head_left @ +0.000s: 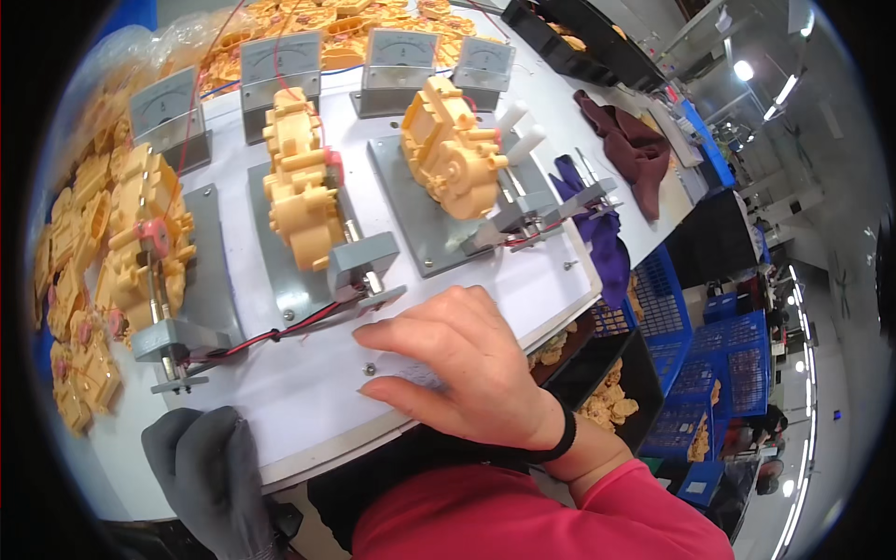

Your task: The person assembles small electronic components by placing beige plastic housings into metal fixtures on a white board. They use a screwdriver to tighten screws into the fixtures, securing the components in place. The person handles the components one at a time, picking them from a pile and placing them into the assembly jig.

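Observation:
My right hand (pixel 467 364), bare with a black band at the wrist, hovers over the white board's front part. Its thumb and forefinger are apart with nothing between them. At the lower left, my left hand (pixel 207 467) in a grey glove is curled closed by the table's edge; whatever its fingers hold, if anything, is hidden. Beyond the hands, three yellow plastic gear housings sit on grey fixtures: a left housing (pixel 149 238), a middle housing (pixel 301 177) and a right housing (pixel 453 149). Nearest my right hand is the middle fixture's grey clamp block (pixel 362 261).
Analog meters (pixel 280 70) stand in a row behind the fixtures. Yellow parts (pixel 75 271) are heaped at left and back. Red and black wires (pixel 280 333) cross the board. A purple cloth (pixel 607 247) hangs at the right edge, above blue crates (pixel 667 313) and a black bin (pixel 644 373).

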`<state>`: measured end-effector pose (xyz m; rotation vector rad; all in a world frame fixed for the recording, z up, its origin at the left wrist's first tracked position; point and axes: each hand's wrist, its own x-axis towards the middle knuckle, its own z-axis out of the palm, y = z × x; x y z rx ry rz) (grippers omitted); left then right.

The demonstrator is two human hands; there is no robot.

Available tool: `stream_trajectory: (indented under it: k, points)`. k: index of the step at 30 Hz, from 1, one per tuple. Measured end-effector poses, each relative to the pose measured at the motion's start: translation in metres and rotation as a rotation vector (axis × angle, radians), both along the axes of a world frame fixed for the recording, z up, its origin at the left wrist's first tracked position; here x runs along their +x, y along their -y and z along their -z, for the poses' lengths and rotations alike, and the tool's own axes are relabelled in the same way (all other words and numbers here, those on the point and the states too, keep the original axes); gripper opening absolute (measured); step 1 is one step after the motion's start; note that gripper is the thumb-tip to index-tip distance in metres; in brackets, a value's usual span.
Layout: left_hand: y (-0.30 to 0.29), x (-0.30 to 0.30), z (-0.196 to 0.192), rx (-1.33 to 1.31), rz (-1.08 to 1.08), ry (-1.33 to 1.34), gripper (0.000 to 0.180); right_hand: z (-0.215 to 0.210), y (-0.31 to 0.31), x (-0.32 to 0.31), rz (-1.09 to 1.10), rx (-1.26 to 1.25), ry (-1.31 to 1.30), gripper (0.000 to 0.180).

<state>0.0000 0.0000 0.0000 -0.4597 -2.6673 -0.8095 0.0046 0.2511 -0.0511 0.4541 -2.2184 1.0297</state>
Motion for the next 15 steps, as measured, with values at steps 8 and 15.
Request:
stream_trajectory:
  k: [8,15]
  points:
    - [-0.055,0.034,0.035,0.243,-0.102,0.087,0.025,-0.011,-0.051,0.043,-0.086,-0.122,0.224,0.038]
    - [-0.054,0.028,0.031,0.21,-0.087,0.067,0.019,-0.013,-0.049,0.046,-0.141,-0.231,0.249,0.031]
